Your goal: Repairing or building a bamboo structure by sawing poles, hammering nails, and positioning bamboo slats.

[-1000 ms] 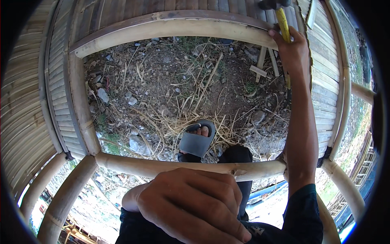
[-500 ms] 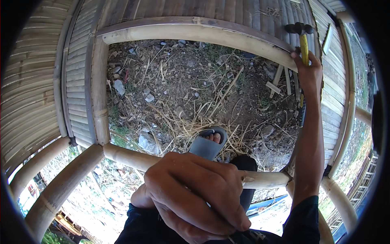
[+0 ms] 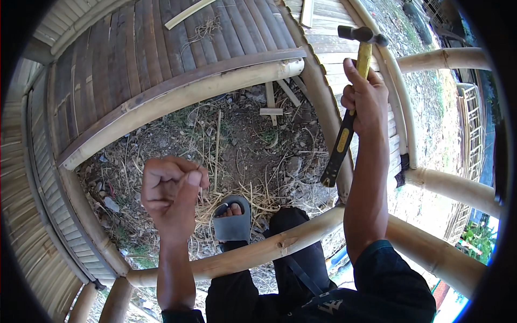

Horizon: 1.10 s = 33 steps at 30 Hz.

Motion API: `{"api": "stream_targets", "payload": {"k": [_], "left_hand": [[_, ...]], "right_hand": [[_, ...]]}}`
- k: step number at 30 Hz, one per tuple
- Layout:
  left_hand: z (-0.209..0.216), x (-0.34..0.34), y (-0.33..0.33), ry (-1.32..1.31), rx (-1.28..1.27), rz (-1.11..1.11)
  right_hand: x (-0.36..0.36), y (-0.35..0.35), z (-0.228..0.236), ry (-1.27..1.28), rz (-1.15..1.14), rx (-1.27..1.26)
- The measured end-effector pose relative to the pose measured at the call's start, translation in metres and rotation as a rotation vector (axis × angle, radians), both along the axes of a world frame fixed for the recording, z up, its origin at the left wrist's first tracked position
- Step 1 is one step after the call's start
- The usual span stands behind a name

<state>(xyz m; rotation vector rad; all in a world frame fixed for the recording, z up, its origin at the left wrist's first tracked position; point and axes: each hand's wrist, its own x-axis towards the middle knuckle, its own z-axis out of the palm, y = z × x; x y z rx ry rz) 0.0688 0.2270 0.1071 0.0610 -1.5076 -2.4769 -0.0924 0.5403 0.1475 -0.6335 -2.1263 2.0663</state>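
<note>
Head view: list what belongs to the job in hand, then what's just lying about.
Job, apparently: hammer, in the right hand; anything the left hand may pinch is too small to tell.

Lying about, apparently: loose pale strip and fibre tangle on the slats; crossed wood pieces on the ground.

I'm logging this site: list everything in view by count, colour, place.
hammer: one, yellow and black, upper right
slatted platform: one, brown, upper left
loose strips: at least two, pale, top
bamboo poles: several, tan, around opening
slatted panels: several, pale, both sides
ground strips: several, pale, centre
dry shavings: many, yellowish, ground
stones: several, grey, ground
sandal: one, grey, lower centre
trousers: one pair, black, bottom
left hand: one, bare, left
right hand: one, on hammer
</note>
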Motion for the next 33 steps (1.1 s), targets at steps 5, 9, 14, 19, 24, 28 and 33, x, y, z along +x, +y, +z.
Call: {"api": "stream_targets", "payload": {"k": [5, 9, 14, 19, 24, 28, 33], "left_hand": [[0.001, -0.074, 0.027, -0.126, -0.207, -0.159], [-0.001, -0.134, 0.051, -0.069, -0.609, -0.261], [-0.033, -0.183, 0.072, -0.054, -0.53, -0.281], [-0.046, -0.227, 0.076, 0.144, -1.037, -0.024], [-0.064, -0.226, 0.076, 0.162, -1.152, -0.018], [-0.071, -0.214, 0.085, 0.244, -1.25, 0.11], [-0.078, -0.21, 0.091, 0.301, -1.276, 0.241]], "right_hand": [[0.033, 0.007, -0.042, -0.13, 0.024, 0.301], [0.044, 0.003, -0.056, -0.123, 0.061, 0.352], [0.049, 0.003, -0.062, -0.024, 0.07, 0.332], [0.052, 0.001, -0.069, -0.027, 0.043, 0.307], [0.052, -0.001, -0.064, -0.053, 0.02, 0.292], [0.052, -0.001, -0.072, 0.02, 0.052, 0.381], [0.055, -0.003, -0.075, 0.028, 0.08, 0.382]]}}
